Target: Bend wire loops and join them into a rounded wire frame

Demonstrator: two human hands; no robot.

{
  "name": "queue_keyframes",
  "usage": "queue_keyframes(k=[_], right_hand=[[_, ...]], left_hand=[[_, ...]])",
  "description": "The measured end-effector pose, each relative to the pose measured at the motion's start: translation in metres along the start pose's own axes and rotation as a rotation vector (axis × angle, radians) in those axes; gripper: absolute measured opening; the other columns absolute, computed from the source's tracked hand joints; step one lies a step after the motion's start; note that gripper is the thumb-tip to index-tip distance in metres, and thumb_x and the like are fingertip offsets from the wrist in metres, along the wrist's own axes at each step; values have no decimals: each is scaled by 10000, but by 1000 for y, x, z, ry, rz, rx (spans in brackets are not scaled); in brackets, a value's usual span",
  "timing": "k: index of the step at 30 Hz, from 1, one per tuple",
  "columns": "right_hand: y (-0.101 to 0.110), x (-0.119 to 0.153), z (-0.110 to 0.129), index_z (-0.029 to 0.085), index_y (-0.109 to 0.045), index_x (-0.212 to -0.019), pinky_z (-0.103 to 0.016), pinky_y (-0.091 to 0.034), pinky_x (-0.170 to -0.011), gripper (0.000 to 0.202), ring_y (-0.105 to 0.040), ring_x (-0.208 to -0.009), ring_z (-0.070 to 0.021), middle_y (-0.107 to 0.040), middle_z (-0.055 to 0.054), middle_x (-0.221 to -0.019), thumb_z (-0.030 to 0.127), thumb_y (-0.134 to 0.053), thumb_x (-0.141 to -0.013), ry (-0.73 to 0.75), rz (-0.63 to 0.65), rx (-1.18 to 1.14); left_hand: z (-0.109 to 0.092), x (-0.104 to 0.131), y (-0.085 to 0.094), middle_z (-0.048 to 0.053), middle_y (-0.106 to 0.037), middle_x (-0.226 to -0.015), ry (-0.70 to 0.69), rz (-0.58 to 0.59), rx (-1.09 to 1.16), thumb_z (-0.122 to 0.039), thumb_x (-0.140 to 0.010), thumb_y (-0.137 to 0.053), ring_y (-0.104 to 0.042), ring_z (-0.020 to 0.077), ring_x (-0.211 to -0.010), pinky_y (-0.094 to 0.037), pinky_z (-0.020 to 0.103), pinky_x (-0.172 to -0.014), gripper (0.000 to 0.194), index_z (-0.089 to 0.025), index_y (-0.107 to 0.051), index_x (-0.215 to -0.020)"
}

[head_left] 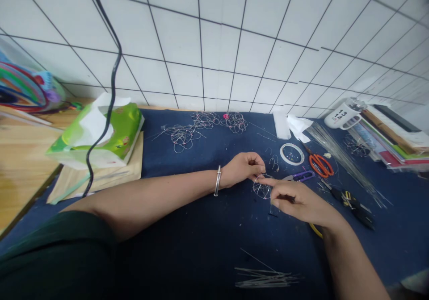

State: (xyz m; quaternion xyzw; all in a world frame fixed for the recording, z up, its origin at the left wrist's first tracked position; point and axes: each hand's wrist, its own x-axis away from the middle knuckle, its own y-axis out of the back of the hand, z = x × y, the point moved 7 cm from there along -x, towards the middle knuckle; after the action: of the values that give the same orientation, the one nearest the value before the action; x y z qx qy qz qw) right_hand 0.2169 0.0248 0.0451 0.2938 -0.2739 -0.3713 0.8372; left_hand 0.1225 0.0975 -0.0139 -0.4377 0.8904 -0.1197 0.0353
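Openwork wire piece, two hands at its upper edge

Clock centred on the wire piece [262, 190], 12 toward the tiled wall [221, 45]. The piece is resting low over the blue cloth [201, 228]. At 10 the left hand [241, 169] is pinching its upper edge between thumb and fingers. At 3 to 4 the right hand [300, 199] is pointing its forefinger along that edge, its tip lying close by the left fingertips; its thumb and other fingers are curling inward, and with the strands so fine I cannot tell whether they are gripping one.

Surroundings: three looped wire clusters [182, 138] are lying from 10 to 11; a white ring [282, 153] is lying at 1 to 2, with purple-handled snips [306, 175] and orange-handled scissors [321, 165] at 2 to 3. Cut wires [264, 278] are lying at 6.

Handling, my judgement: working this well is calling for a firm left pinch right beside the point being pressed, so that the loops are not twisting. The right forefinger is best pressing lightly, in small nudges, while loose wire ends are being kept clear of the skin
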Motion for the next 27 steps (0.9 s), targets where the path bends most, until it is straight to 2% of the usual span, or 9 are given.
queue_keyframes(k=[8,20,23,25,27], right_hand=[[-1,0,-4,210,-549,-682,-271,-447,-626,122,-579,-928,-210,-631,-38,-998,263,-509,-785,-17,4,-19],[1,0,0,195,-574,-684,-228,-404,-523,119,-594,-830,-187,-619,-52,-1048,271,-529,-765,4,-9,-69],[15,9,-5,193,-585,-704,-225,-393,-503,114,-594,-796,-173,-612,-60,-1053,275,-536,-767,-1,-131,-130],[34,20,-12,192,-583,-711,-226,-391,-506,123,-591,-801,-167,-616,-64,-1028,277,-529,-782,-27,-315,-185],[53,34,-21,188,-569,-678,-229,-396,-536,155,-583,-829,-170,-635,-59,-918,273,-522,-798,-50,-508,-225]], left_hand=[[4,-2,0,23,-583,-688,-14,13,21,-205,-741,-599,-560,66,-588,-507,219,-572,118,-102,-555,-777],[6,-2,0,17,-581,-679,-18,26,31,-209,-738,-609,-562,59,-568,-511,217,-572,132,-95,-553,-774],[7,-2,1,20,-585,-680,-2,21,38,-216,-739,-613,-589,78,-601,-516,224,-583,141,-96,-548,-777],[7,-2,1,28,-593,-679,20,16,37,-218,-742,-612,-610,100,-643,-518,231,-591,146,-98,-543,-787],[8,-2,0,35,-602,-680,34,14,34,-218,-743,-613,-618,109,-659,-517,234,-599,149,-98,-539,-793]])
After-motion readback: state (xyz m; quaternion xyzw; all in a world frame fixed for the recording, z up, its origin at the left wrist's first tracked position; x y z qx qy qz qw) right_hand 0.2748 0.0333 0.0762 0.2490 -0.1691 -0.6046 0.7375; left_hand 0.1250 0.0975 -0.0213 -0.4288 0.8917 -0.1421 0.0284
